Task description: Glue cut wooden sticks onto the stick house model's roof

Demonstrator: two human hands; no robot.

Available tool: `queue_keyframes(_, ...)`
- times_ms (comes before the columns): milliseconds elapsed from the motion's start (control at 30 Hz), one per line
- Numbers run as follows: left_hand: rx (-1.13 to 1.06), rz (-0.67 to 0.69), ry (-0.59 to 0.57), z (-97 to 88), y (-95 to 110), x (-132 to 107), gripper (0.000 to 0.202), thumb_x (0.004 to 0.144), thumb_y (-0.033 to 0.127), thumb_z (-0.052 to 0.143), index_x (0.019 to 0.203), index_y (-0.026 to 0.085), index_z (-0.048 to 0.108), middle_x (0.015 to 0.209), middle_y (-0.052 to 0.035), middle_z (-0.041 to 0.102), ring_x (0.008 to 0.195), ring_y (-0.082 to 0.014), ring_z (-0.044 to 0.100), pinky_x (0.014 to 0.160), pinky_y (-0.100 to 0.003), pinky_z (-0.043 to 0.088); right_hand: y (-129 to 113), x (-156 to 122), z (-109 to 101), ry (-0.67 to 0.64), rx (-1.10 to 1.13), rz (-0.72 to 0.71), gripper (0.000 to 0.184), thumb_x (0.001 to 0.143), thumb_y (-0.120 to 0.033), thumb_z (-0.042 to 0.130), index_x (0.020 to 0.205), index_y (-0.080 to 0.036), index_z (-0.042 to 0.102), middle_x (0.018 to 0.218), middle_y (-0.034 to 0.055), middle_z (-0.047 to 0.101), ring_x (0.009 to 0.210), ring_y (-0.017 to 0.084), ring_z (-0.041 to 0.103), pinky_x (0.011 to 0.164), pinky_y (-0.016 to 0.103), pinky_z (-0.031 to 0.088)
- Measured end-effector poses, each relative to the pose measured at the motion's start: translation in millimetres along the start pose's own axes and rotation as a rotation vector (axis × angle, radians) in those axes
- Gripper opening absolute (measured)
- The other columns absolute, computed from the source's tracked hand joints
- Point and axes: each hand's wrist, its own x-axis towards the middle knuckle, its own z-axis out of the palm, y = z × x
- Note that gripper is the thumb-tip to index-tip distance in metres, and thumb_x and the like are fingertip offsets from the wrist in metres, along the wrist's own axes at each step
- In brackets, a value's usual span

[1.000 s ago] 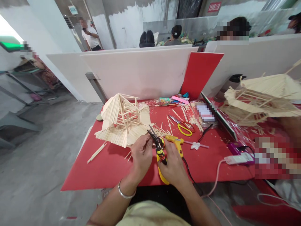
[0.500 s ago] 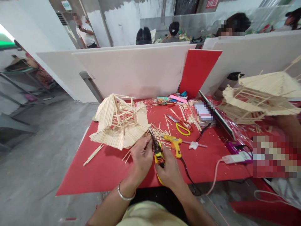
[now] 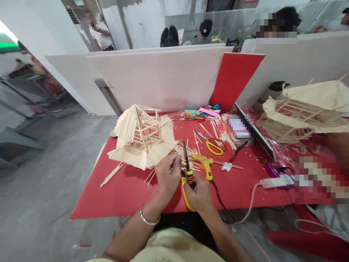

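My right hand (image 3: 201, 193) grips a pair of pliers (image 3: 188, 175) with yellow and black handles, their dark jaws pointing up and away from me. Just left of the jaws, my left hand (image 3: 167, 176) is closed in a pinch; whatever lies between the fingertips is too small to make out. Beyond my left hand stands a small house model (image 3: 143, 140) of pale wooden sticks, part of its roof frame uncovered. Loose sticks (image 3: 188, 149) lie scattered behind the pliers. A yellow glue gun (image 3: 205, 164) rests to the right of them.
Yellow-handled scissors (image 3: 215, 146) and a phone (image 3: 239, 127) lie on the red table (image 3: 122, 198). A purple power strip (image 3: 278, 171) sits at right, near a second stick model (image 3: 305, 109) and another person's arm. White boards (image 3: 155, 80) stand along the back.
The pliers have swung more upright and their handles are spread wider. Their jaws have come away from my left fingertips. The whole view has shifted slightly.
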Motion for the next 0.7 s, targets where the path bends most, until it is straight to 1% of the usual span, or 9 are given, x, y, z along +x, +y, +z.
queue_keyframes(67, 0.021, 0.022, 0.007, -2.2, 1, 0, 0.018, 0.091, 0.029, 0.059, 0.096, 0.018, 0.073, 0.076, -0.0035, 0.069, 0.068, -0.0146, 0.063, 0.068, -0.026, 0.052, 1, 5, -4, -0.024, 0.141, 0.132, 0.011, 0.078, -0.026, 0.055, 0.086, -0.020, 0.060, 0.060, -0.0038, 0.055, 0.054, 0.014, 0.050, 0.054, 0.024, 0.037)
queue_keyframes(167, -0.014, 0.009, -0.034, -9.2, 6, -1, 0.020, 0.092, 0.028, 0.058, 0.103, 0.018, 0.072, 0.082, -0.0042, 0.069, 0.070, -0.0140, 0.062, 0.071, -0.026, 0.052, 0, 6, -5, -0.089, 0.421, 0.328, 0.013, 0.075, -0.030, 0.062, 0.083, -0.019, 0.060, 0.067, -0.0022, 0.060, 0.060, 0.013, 0.053, 0.057, 0.024, 0.039)
queue_keyframes(233, -0.093, -0.064, -0.072, -14.9, 12, -2, 0.023, 0.094, 0.029, 0.056, 0.109, 0.018, 0.069, 0.078, -0.0024, 0.066, 0.063, -0.0112, 0.058, 0.065, -0.024, 0.050, -2, 1, 5, -0.177, 0.707, 0.450, 0.022, 0.072, -0.035, 0.067, 0.086, -0.018, 0.061, 0.073, 0.0001, 0.064, 0.065, 0.014, 0.057, 0.060, 0.024, 0.042)
queue_keyframes(300, -0.211, -0.187, -0.099, -20.2, 18, -1, 0.025, 0.094, 0.033, 0.056, 0.112, 0.018, 0.067, 0.071, 0.0008, 0.060, 0.053, -0.0083, 0.052, 0.054, -0.021, 0.047, -4, -7, 22, -0.312, 1.011, 0.586, 0.030, 0.071, -0.040, 0.069, 0.088, -0.017, 0.061, 0.075, 0.0023, 0.066, 0.066, 0.015, 0.060, 0.062, 0.026, 0.045)
queue_keyframes(367, -0.353, -0.313, -0.140, -24.3, 23, 2, 0.025, 0.093, 0.035, 0.057, 0.110, 0.018, 0.065, 0.069, 0.0023, 0.058, 0.047, -0.0063, 0.049, 0.046, -0.019, 0.042, -7, -14, 41, -0.419, 1.176, 0.706, 0.035, 0.070, -0.045, 0.070, 0.088, -0.016, 0.061, 0.075, 0.0040, 0.067, 0.066, 0.016, 0.062, 0.063, 0.027, 0.047)
queue_keyframes(433, -0.475, -0.387, -0.183, -27.4, 25, 4, 0.024, 0.093, 0.037, 0.059, 0.107, 0.017, 0.063, 0.071, 0.0022, 0.058, 0.044, -0.0052, 0.048, 0.041, -0.018, 0.038, -10, -17, 56, -0.415, 1.185, 0.763, 0.040, 0.068, -0.048, 0.073, 0.088, -0.016, 0.062, 0.075, 0.0043, 0.068, 0.066, 0.016, 0.063, 0.064, 0.028, 0.049)
queue_keyframes(533, -0.598, -0.436, -0.216, -31.4, 24, 5, 0.022, 0.092, 0.037, 0.059, 0.101, 0.017, 0.060, 0.075, 0.0013, 0.060, 0.042, -0.0041, 0.049, 0.038, -0.016, 0.035, -14, -17, 65, -0.297, 1.120, 0.691, 0.043, 0.067, -0.050, 0.075, 0.090, -0.017, 0.062, 0.080, 0.0042, 0.069, 0.073, 0.018, 0.065, 0.069, 0.029, 0.051)
queue_keyframes(600, -0.636, -0.450, -0.220, -33.8, 21, 5, 0.021, 0.092, 0.037, 0.060, 0.099, 0.017, 0.059, 0.076, 0.0011, 0.061, 0.040, -0.0037, 0.048, 0.036, -0.016, 0.033, -15, -17, 59, -0.243, 1.021, 0.603, 0.041, 0.069, -0.048, 0.073, 0.094, -0.018, 0.062, 0.086, 0.0051, 0.071, 0.080, 0.020, 0.066, 0.074, 0.032, 0.052)
queue_keyframes(700, -0.604, -0.424, -0.200, -37.0, 18, 5, 0.022, 0.092, 0.038, 0.060, 0.099, 0.016, 0.060, 0.076, 0.0009, 0.061, 0.040, -0.0042, 0.049, 0.036, -0.017, 0.034, -11, -20, 40, -0.160, 0.677, 0.413, 0.041, 0.069, -0.040, 0.071, 0.105, -0.019, 0.064, 0.103, 0.0075, 0.071, 0.099, 0.026, 0.064, 0.088, 0.041, 0.051)
